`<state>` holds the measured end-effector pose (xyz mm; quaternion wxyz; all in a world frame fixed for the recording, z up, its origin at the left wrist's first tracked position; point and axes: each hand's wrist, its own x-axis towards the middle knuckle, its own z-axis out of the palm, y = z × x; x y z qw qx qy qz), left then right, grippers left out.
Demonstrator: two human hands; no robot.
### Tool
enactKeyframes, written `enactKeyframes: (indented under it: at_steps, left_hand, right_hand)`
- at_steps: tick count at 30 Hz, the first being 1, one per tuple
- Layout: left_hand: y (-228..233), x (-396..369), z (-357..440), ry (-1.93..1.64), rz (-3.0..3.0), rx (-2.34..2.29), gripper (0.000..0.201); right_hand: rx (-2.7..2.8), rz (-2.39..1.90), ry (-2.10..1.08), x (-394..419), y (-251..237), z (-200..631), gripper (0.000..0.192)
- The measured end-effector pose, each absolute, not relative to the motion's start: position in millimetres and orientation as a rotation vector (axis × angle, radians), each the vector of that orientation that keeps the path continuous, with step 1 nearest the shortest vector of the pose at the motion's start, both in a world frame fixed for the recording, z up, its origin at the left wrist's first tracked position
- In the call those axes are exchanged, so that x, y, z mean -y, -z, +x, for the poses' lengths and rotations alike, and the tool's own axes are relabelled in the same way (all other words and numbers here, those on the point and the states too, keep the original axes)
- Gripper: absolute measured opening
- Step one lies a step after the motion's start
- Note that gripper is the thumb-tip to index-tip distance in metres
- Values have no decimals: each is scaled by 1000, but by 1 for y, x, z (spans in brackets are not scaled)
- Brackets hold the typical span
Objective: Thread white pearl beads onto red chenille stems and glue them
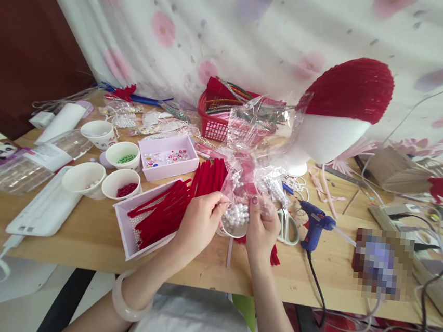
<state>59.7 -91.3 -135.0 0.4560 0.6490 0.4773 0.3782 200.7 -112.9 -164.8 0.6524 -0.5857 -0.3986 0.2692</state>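
My left hand (199,221) pinches bag (243,189) | right hand (261,226) grips its other side | pearls (236,215) in bag over cup (234,230), centre table (93,232) | cup looks partly filled; some pearls left in bag | stems (179,201) in tray (128,240), glue gun (315,224) untouched

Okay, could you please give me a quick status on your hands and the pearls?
Left hand and right hand both gripping clear bag of white pearls. Red pipe cleaners beside left hand, scissors beside right.
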Motion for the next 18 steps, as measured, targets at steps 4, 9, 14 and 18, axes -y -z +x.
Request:
enactKeyframes:
  at_steps: [4, 9, 14, 18]
  left_hand:
    - [136, 90, 61, -929, 1525, -1144, 17]
    - [134, 87, 61, -935, 1522, -1113, 25]
    - [124, 90, 56, -955, 1658, -1155, 22]
    - [123, 89, 57, -1005, 1671, -1164, 19]
  right_hand:
    - [894, -1332, -647, 110, 161, 202, 29]
    - [819, -1287, -776, 105, 160, 206, 35]
    - [729, -1188, -904, 104, 161, 205, 37]
    - [622, -1115, -923, 103, 163, 206, 34]
